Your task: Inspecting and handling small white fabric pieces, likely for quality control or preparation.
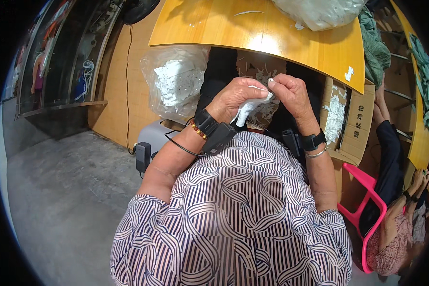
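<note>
My left hand (238,97) is closed around a small white cloth piece (244,113), which hangs down below the fingers. Close beside it, my right hand (292,95) is pinched, with a tiny pale bit showing at its fingertips; what that is I cannot make out. Both hands are over my lap, just in front of the table's near edge. Beneath them, a cardboard box (261,63) with white scraps in it shows between my dark-clad legs.
A yellow wooden table (200,24) carries a clear plastic bag (325,10). Left of my legs hangs a bag of white dotted pieces (176,86). At right, a cardboard box (355,128) holds white pieces (336,117). Another person sits beyond, near a pink chair (380,202).
</note>
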### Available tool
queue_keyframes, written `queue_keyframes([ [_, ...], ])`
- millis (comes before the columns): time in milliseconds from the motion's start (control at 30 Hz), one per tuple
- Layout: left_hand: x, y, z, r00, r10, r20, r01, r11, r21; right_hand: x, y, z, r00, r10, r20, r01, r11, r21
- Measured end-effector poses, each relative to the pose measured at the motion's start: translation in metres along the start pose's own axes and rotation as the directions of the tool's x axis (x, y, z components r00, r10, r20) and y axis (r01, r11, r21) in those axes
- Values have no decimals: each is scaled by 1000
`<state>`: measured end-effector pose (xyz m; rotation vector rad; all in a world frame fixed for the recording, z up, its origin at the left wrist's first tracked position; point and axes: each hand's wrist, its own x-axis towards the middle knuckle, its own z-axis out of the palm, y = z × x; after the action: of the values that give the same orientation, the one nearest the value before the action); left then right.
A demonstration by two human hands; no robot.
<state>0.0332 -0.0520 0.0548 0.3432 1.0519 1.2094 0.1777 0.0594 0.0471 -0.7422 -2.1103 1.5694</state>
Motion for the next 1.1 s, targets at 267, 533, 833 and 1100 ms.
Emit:
queue_keyframes([
  [267,5,-2,-12,990,87,111,-25,883,-469,3,25,-3,976,-137,-170,64,924,-376],
  [533,8,-6,-18,978,153,141,-58,851,-523,4,7,10,967,-44,250,-45,940,339],
  [833,-9,-2,-16,999,9,51,15,893,-451,4,-3,1,942,122,313,-232,910,343],
  [1100,-8,-13,-22,999,8,31,-4,991,-132,9,7,12,967,-50,251,78,992,-103],
])
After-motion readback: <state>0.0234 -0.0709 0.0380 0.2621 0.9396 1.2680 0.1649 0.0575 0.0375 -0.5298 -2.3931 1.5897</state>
